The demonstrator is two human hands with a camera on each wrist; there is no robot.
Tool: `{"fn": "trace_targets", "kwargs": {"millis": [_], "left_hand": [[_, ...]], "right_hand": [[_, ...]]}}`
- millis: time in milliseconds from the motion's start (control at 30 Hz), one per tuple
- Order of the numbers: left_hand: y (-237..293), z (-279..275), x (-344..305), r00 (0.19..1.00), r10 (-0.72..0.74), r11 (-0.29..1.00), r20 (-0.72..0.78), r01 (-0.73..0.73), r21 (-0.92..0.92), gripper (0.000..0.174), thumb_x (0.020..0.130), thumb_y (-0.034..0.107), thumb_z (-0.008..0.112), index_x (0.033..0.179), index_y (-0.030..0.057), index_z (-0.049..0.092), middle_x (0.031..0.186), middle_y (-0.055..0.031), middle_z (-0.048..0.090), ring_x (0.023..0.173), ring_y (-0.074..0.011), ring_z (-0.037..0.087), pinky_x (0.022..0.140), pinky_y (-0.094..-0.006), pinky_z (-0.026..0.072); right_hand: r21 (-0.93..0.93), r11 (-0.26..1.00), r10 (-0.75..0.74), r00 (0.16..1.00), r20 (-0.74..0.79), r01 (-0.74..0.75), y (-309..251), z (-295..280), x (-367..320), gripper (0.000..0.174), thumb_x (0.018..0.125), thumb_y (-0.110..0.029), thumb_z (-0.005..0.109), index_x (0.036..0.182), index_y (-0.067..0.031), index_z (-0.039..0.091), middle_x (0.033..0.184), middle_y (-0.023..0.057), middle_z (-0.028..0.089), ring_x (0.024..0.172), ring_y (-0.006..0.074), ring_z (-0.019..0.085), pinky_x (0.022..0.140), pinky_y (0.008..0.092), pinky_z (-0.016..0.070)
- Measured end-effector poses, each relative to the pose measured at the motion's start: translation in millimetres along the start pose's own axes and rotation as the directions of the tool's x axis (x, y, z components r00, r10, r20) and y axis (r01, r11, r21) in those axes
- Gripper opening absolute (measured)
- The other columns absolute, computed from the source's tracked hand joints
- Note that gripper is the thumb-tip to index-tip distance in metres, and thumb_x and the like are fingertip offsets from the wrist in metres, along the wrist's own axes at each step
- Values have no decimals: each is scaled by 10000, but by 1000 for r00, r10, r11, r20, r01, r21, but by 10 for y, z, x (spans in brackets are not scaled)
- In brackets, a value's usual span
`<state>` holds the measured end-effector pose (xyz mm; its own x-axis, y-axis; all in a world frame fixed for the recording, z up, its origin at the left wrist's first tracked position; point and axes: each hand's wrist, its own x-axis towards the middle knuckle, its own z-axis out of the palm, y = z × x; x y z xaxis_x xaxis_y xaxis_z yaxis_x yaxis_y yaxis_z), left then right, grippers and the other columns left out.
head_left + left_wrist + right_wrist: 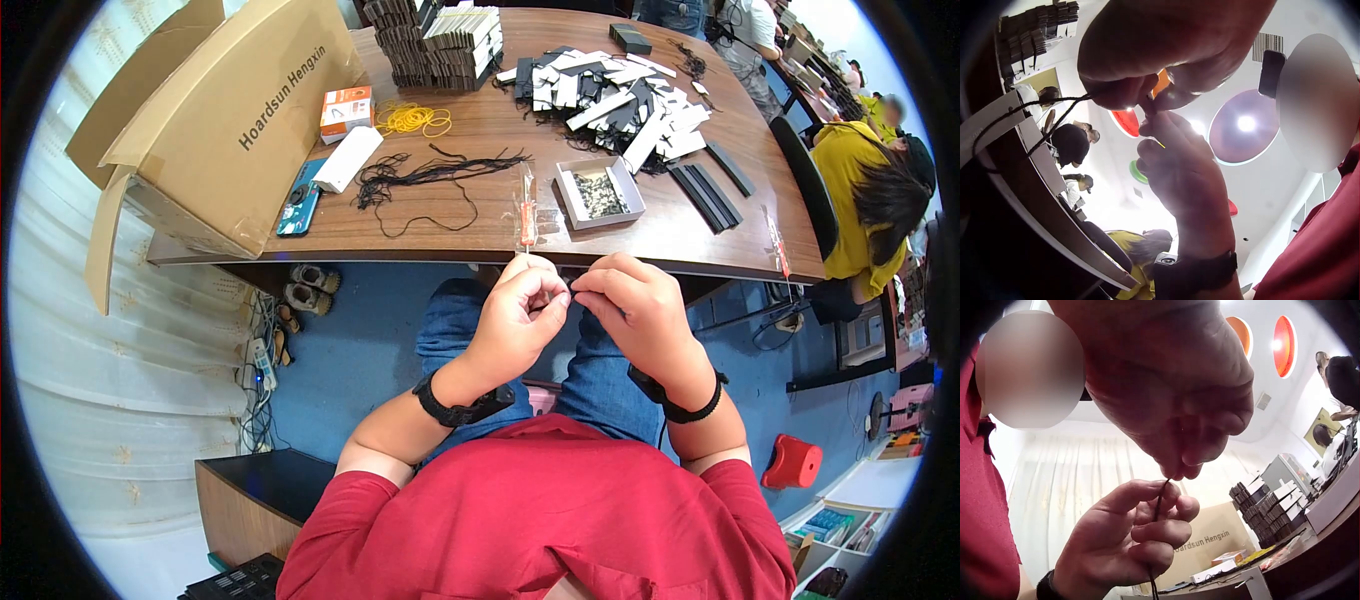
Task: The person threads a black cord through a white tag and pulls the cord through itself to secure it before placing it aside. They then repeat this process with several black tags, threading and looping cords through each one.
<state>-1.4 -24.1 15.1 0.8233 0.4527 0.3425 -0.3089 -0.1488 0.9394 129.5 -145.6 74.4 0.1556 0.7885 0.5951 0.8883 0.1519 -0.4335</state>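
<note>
Both hands meet in front of the table's near edge, over the person's lap. The left hand (515, 310) grips a thin black cord (1159, 509), which runs down across its curled fingers in the right wrist view. Fingertips of the right hand (642, 308) pinch the same cord right beside the left thumb and forefinger. A loop of the cord hangs from the left hand in the left wrist view. The very spot between the fingertips is largely hidden. Nearest on the table (360, 240) is an orange-and-clear piece (527, 220) taped at the edge.
A small white box (568, 205) holds tiny pieces. Left of it lie loose black cords (440, 172), a white carton (348, 160) and a large cardboard box (230, 130). Behind are heaped black and white strips (600, 110) and stacked bundles (430, 50). Another person in yellow (855, 185) sits right.
</note>
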Motion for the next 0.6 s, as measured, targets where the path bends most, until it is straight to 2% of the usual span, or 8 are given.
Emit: {"fn": "trace_targets", "kwargs": {"millis": [67,267,600], "left_hand": [[0,-11,-2,1000,-5,1000,7,5,28,40,896,41,581,898,1,584,996,-39,460,806,-80,447,681,-200,388],[-1,-35,23,999,-39,997,-14,38,-61,72,886,53,616,906,-12,638,942,-29,529,786,-79,494,700,-209,411],[22,-42,42,996,-90,996,-4,90,-13,104,874,59,636,936,-16,676,869,-25,581,782,-83,522,697,-222,424]], "right_hand": [[9,1000,23,1000,-10,-23,-12,9,-1,145,712,-63,713,835,-67,637,793,76,621,706,262,633,602,341,505],[12,997,73,997,-40,-72,-13,-9,-16,115,726,-44,701,803,-62,617,763,74,608,683,258,623,594,337,497],[-10,995,102,992,-68,-103,71,13,-56,105,738,-43,701,808,-59,625,754,79,604,671,257,621,582,330,493]]}}
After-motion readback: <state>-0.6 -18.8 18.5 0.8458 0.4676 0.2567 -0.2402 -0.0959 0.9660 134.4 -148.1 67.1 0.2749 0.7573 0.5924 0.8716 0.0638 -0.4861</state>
